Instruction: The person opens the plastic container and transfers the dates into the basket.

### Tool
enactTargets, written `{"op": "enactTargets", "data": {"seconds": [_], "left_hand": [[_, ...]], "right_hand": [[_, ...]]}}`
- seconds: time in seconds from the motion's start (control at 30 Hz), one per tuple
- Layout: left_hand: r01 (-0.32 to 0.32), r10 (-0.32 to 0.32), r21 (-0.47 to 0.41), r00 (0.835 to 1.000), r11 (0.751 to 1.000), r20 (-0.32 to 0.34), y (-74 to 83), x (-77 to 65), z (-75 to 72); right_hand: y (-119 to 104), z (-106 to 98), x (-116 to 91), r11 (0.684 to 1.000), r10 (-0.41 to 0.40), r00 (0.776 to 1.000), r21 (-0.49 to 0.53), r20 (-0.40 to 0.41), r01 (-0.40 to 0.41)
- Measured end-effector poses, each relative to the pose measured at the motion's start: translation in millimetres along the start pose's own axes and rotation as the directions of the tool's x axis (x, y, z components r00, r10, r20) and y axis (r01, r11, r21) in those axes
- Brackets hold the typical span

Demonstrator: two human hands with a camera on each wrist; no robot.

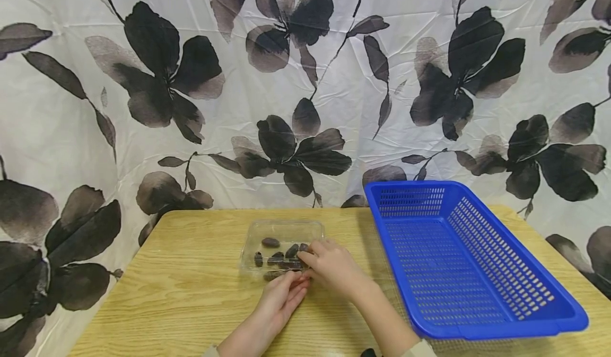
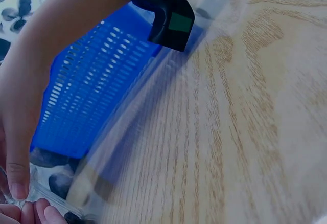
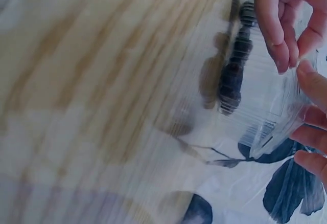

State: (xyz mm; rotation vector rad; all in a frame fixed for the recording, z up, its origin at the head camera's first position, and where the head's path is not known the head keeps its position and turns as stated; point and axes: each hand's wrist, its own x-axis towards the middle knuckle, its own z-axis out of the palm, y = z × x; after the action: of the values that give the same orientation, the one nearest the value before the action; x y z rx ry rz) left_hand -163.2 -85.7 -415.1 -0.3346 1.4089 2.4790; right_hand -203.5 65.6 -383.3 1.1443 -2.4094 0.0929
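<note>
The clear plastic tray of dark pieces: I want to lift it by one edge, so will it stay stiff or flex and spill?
The clear plastic tray looks thin-walled, so probably flexes. Its loose dark pieces may slide. Both hands' grip, left hand and right hand, seems wiser.

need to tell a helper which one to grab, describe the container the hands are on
On the wooden table, left of the big blue basket, sits a clear plastic tray. Both hands meet at its near edge. Unlike the basket, it is see-through and holds small dark pieces.

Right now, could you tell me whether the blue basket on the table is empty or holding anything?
Empty: the head view shows only bare perforated floor inside the blue basket; the dark pieces sit in the clear container.
</note>
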Motion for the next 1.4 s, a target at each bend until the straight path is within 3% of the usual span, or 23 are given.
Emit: {"op": "enactTargets", "data": {"seconds": [0.2, 0.4, 0.63, 1.17, 1.4], "left_hand": [[-0.008, 0.008, 0.019, 1.0, 1.0, 0.019, 0.8, 0.5, 0.4], [-0.012, 0.012, 0.012, 1.0, 1.0, 0.009, 2.2, 0.7, 1.8], [-0.024, 0.024, -0.001, 1.0, 1.0, 0.006, 2.2, -0.8, 1.0], [-0.049, 0.048, 0.02, 0.999, 0.999, 0.017, 1.1, 1.1, 0.8], [-0.037, 0.036, 0.031, 0.999, 0.999, 0.017, 1.7, 0.1, -1.4]], "right_hand": [[-2, 0, 1, 0.987, -0.059, 0.998, -0.15, -0.002, 0.058], [-5, 4, 3, 0.94, -0.165, 0.982, -0.317, -0.094, 0.128], [-8, 7, 5, 0.876, -0.231, 0.967, -0.455, -0.111, 0.158], [-11, 6, 5, 0.888, -0.163, 0.987, -0.435, 0.001, 0.147], [-13, 3, 4, 0.885, -0.153, 0.988, -0.446, -0.006, 0.134]]}}
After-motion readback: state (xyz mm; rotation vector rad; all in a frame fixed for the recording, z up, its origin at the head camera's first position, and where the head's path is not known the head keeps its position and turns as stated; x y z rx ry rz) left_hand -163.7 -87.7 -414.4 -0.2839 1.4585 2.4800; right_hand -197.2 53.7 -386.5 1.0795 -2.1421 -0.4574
